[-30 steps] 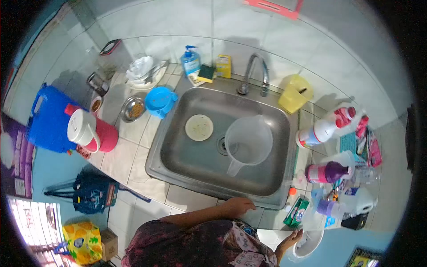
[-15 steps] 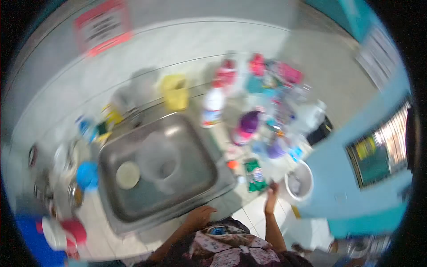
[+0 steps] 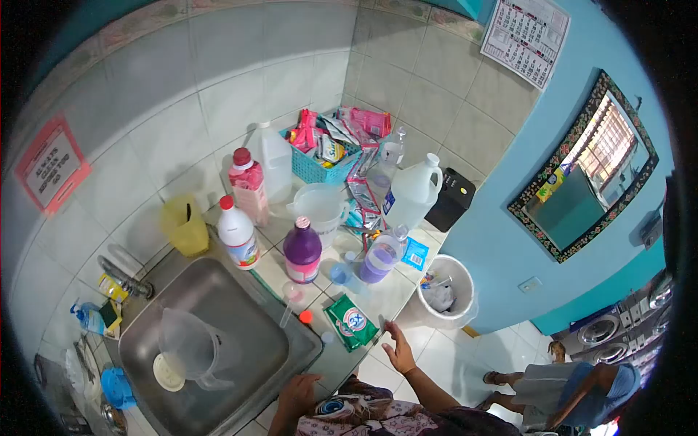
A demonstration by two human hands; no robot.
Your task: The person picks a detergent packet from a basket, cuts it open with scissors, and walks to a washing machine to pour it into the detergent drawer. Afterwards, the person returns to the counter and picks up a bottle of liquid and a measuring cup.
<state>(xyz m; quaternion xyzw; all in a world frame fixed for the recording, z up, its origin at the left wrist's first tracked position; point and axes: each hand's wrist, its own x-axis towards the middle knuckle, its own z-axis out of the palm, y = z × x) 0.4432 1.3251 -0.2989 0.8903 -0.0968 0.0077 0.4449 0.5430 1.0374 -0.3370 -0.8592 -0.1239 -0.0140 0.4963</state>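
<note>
My right hand (image 3: 398, 350) is raised at the counter's front edge, fingers apart and holding nothing. Just left of it lies a green packet (image 3: 351, 322) on the counter. My left hand (image 3: 297, 394) rests by the front rim of the steel sink (image 3: 251, 389), its fingers lying flat with nothing seen in them. A clear plastic pitcher (image 3: 190, 341) lies in the sink, over part of a round cream-coloured disc (image 3: 169, 372). Near the packet are an orange cap (image 3: 306, 317), a clear measuring scoop (image 3: 292, 294) and a purple bottle (image 3: 302, 251).
Behind stand a white red-capped bottle (image 3: 238, 234), a pink bottle (image 3: 249, 187), a clear jug (image 3: 414, 192) and a teal basket (image 3: 327, 173) of sachets. A white bin (image 3: 471, 294) stands right of the counter. Another person (image 3: 574, 389) is at the lower right.
My view has turned right, so the sink and bottles sit farther left. The other person now shows plainly at the lower right. My right hand remains open near the green packet.
</note>
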